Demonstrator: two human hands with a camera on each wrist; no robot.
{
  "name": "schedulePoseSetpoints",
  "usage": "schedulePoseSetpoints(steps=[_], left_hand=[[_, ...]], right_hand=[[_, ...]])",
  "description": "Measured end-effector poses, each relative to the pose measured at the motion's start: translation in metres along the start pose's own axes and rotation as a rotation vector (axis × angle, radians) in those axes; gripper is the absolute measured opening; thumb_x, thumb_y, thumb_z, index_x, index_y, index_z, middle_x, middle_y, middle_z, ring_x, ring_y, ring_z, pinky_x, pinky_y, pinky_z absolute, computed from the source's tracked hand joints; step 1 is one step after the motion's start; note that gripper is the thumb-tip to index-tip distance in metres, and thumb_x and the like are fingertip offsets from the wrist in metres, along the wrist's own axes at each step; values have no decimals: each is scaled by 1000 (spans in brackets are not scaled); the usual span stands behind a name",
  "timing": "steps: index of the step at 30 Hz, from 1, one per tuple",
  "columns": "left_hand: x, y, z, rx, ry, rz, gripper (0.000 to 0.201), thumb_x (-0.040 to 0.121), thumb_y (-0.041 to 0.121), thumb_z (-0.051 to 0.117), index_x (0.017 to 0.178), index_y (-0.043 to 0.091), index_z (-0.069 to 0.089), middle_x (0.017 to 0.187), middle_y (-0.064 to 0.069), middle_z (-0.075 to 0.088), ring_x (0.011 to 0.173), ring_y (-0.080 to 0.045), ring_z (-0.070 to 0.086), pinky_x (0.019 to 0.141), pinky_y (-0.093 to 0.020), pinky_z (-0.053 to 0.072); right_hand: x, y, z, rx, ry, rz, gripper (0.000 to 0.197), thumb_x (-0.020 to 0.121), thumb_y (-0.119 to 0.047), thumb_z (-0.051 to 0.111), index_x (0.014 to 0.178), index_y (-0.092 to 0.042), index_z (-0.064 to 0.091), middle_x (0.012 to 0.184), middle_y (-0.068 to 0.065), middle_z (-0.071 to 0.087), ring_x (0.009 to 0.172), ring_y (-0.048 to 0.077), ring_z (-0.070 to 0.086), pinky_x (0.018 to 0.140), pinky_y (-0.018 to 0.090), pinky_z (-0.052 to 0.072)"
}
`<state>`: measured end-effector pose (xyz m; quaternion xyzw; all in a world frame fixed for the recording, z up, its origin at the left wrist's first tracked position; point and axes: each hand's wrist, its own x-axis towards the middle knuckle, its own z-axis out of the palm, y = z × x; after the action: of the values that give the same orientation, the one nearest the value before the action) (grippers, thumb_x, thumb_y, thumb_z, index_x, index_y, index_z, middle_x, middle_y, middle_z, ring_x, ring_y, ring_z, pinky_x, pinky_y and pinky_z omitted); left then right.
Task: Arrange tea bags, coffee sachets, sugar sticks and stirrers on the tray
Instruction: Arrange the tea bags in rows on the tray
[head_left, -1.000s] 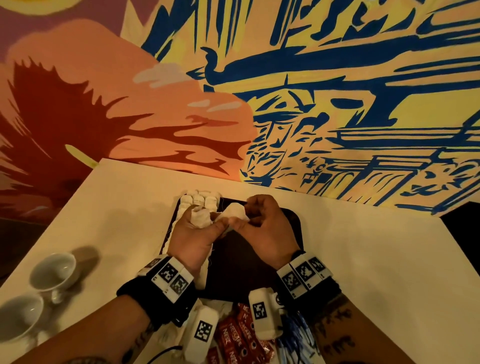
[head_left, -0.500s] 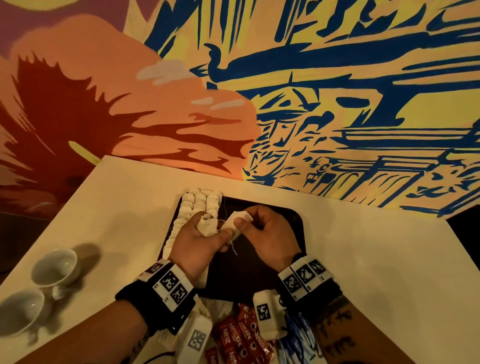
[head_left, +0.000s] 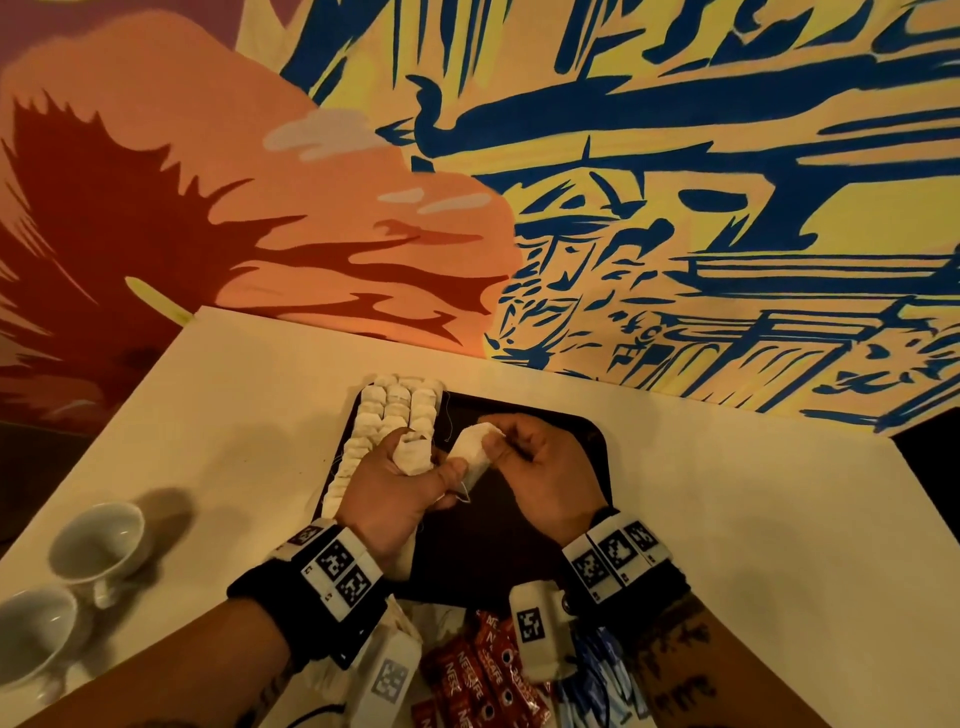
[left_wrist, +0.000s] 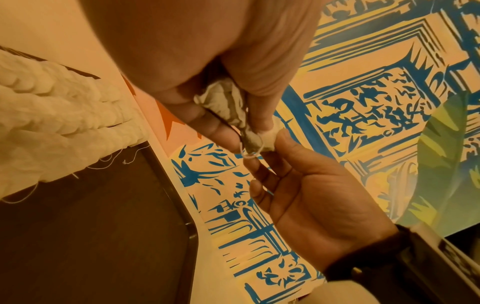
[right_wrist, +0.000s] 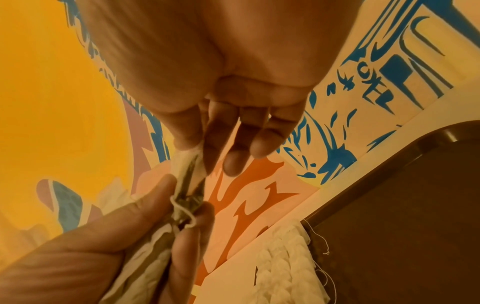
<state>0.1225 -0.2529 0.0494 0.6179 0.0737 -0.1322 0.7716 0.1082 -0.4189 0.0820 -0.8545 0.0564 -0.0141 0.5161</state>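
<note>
A dark tray (head_left: 582, 441) lies on the pale table, with rows of white tea bags (head_left: 400, 410) stacked along its left side. My left hand (head_left: 400, 483) grips a bundle of tea bags (head_left: 413, 454) above the tray. My right hand (head_left: 535, 467) pinches one white tea bag (head_left: 475, 452) by its top, and the left thumb touches its lower end. A loose string hangs below it. In the left wrist view the pinched tea bag (left_wrist: 255, 139) sits between both hands; in the right wrist view the same tea bag (right_wrist: 188, 179) shows edge on.
Red coffee sachets (head_left: 483, 675) and blue sachets (head_left: 597, 675) lie at the table's near edge, below my wrists. Two white cups (head_left: 98, 540) stand at the left. A painted wall rises behind the table. Bare table (head_left: 753, 519) spreads to the right of the tray.
The right hand has drawn one tea bag away from the left hand's bundle toward the right, and both hands have shifted slightly nearer over the tray.
</note>
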Motion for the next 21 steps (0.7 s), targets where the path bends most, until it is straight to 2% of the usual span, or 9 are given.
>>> schedulePoseSetpoints(steps=[2, 4, 6, 10, 12, 14, 17, 21], left_hand=[[3, 0, 0, -21, 15, 8, 21, 84, 3, 74, 99, -3, 62, 84, -12, 72, 74, -20, 71, 63, -32, 61], [6, 1, 1, -61, 35, 0, 23, 86, 4, 72, 105, -3, 63, 91, -14, 74, 76, -19, 73, 61, -28, 59], [8, 1, 2, -121, 56, -11, 23, 87, 3, 69, 110, 0, 65, 96, -12, 76, 82, -20, 74, 63, -29, 60], [11, 1, 5, -154, 55, -23, 17, 91, 5, 65, 108, 4, 69, 104, -16, 75, 100, -34, 71, 85, -43, 58], [12, -2, 4, -148, 67, -16, 12, 92, 6, 66, 101, 10, 72, 103, -16, 75, 101, -37, 70, 87, -45, 55], [11, -2, 4, -161, 62, -7, 15, 91, 6, 66, 100, 15, 74, 105, -14, 75, 100, -35, 71, 86, -44, 54], [10, -2, 3, -204, 32, -3, 23, 91, 3, 64, 113, 6, 70, 109, -17, 73, 103, -34, 70, 87, -45, 56], [9, -2, 0, -299, -3, -17, 33, 87, 1, 65, 119, -5, 63, 115, -26, 69, 110, -42, 65, 97, -55, 51]], right_hand=[[0, -2, -1, 72, 59, 12, 16, 93, -27, 68, 106, -34, 64, 98, -12, 74, 92, 1, 69, 89, 27, 55], [-2, -3, -1, 97, 133, 30, 16, 91, -30, 70, 100, -35, 58, 93, -13, 71, 87, -3, 66, 80, 16, 51], [-4, -3, 1, 62, 165, 37, 13, 90, -31, 70, 92, -34, 57, 88, -13, 67, 81, -3, 62, 72, 11, 47], [-13, 0, 10, 2, 100, -16, 7, 85, -29, 75, 87, -31, 68, 89, -11, 66, 82, 3, 63, 72, 12, 48], [-17, 0, 15, 27, 104, -44, 14, 82, -27, 79, 92, -31, 70, 92, -10, 65, 82, 4, 63, 74, 11, 48], [-18, -1, 17, 37, 96, -52, 24, 80, -28, 81, 99, -35, 68, 92, -9, 64, 81, 5, 61, 74, 11, 48], [-18, -2, 19, -7, 37, -53, 25, 77, -32, 82, 99, -37, 69, 91, -8, 61, 77, 5, 59, 71, 13, 47], [-15, -2, 25, -6, 35, -101, 31, 74, -26, 86, 81, -43, 61, 92, -9, 57, 74, 7, 57, 68, 13, 46]])
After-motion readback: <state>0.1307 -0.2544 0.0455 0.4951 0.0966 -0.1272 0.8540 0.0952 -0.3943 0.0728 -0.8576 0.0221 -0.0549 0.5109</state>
